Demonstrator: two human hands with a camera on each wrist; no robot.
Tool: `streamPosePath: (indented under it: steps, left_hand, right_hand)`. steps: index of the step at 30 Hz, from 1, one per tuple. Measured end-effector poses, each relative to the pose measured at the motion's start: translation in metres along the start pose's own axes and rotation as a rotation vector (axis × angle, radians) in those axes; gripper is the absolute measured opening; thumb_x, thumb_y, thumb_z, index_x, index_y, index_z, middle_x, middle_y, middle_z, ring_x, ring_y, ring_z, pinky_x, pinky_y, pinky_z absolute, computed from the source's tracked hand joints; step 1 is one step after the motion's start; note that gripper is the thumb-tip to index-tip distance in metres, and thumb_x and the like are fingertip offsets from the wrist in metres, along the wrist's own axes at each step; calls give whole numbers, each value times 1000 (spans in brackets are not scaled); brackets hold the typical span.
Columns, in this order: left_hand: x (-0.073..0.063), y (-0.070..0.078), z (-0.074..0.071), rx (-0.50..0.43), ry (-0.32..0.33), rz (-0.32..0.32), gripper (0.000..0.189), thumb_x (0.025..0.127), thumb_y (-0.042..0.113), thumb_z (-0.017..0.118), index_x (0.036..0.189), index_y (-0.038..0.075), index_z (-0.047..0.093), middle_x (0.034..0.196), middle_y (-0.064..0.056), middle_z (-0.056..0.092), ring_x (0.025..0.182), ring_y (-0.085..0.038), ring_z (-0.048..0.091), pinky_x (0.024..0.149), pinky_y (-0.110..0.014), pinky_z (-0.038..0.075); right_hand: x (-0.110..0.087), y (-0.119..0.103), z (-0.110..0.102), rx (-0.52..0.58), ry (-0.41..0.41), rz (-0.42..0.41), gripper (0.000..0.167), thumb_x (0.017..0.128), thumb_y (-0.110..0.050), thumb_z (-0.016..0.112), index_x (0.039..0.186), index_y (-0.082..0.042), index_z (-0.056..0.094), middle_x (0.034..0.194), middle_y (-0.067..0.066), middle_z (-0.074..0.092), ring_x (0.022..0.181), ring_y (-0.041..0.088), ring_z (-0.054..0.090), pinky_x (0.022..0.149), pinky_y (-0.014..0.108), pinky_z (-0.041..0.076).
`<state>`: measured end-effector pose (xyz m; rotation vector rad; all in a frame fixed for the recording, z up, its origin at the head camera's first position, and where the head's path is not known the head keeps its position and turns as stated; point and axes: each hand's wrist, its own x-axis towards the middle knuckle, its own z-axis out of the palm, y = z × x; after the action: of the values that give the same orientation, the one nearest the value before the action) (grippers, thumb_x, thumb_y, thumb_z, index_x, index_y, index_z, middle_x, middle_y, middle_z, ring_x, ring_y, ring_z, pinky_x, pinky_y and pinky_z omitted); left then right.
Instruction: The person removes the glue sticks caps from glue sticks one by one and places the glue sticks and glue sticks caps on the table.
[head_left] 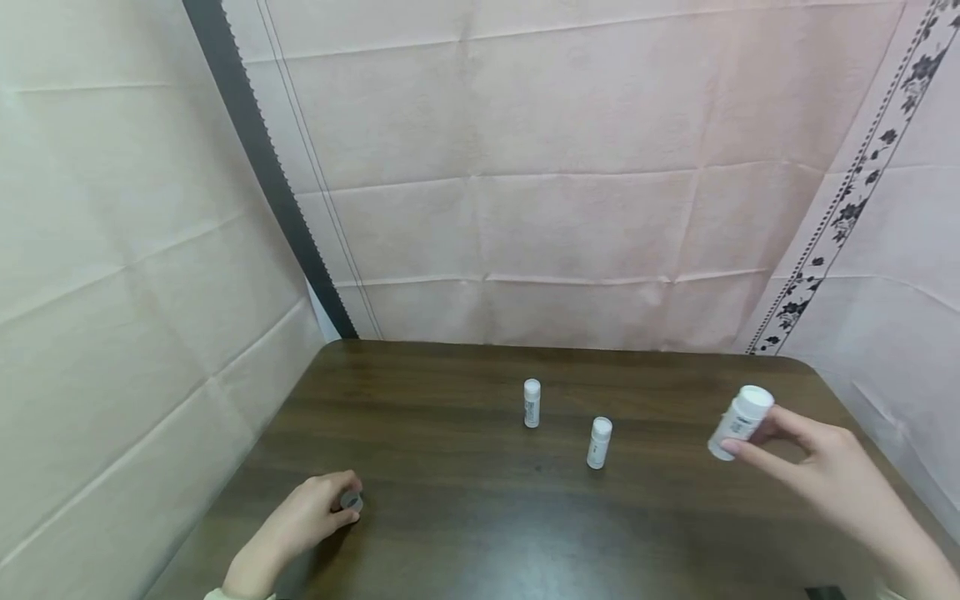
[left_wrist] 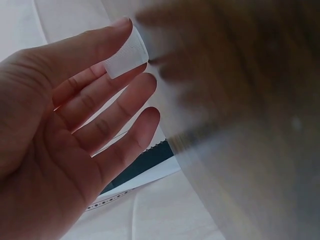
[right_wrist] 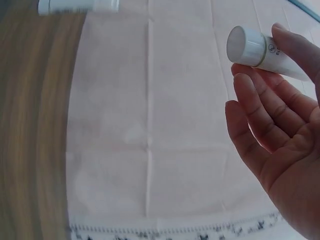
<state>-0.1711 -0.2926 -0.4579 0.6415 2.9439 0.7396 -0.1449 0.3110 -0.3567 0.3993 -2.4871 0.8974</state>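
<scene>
On the left of the table, my left hand (head_left: 307, 512) pinches a small white ribbed cap (left_wrist: 128, 56) between thumb and fingers, close to the tabletop. In the head view the cap is partly hidden by the fingers and looks greyish. My right hand (head_left: 828, 467) holds a white labelled bottle (head_left: 740, 422) above the table's right side, thumb on one side and fingers on the other. The bottle tilts, its white top (right_wrist: 245, 45) in place. Two slimmer white tubes stand upright mid-table: a farther tube (head_left: 532, 404) and a nearer tube (head_left: 598, 443). Neither hand touches them.
A dark brown wooden table (head_left: 450, 533) carries these things. Pale creased cloth (head_left: 525, 208) hangs behind and at both sides, with a black strip (head_left: 270, 167) at left and a floral border (head_left: 847, 200) at right. A small black object (head_left: 825, 592) lies at the lower right edge.
</scene>
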Motion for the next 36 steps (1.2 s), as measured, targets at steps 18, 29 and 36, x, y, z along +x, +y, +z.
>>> streamPosePath:
  steps: [18, 29, 36]
  left_hand:
    - [1, 3, 2, 59, 19, 5, 25, 82, 11, 82, 97, 15, 62, 85, 11, 61, 71, -2, 52, 59, -26, 46]
    - [-1, 3, 0, 47, -7, 0, 24, 83, 11, 81, 97, 16, 61, 85, 12, 60, 72, -2, 51, 60, -26, 47]
    - [-1, 4, 1, 43, 3, 9, 25, 83, 11, 81, 99, 13, 63, 89, 9, 64, 75, -3, 56, 61, -28, 50]
  right_hand:
    - [-39, 37, -27, -25, 126, 114, 23, 78, -10, 86, 86, -24, 71, 78, -27, 68, 91, -28, 49, 74, 1, 30]
    - [-73, 88, -4, -108, -125, 317, 33, 86, -31, 82, 110, -9, 71, 88, -4, 75, 79, -14, 55, 59, 16, 44]
    - [-79, 108, -1, -166, -238, 353, 39, 88, -36, 79, 112, -6, 71, 93, 6, 75, 78, -15, 52, 61, 21, 45]
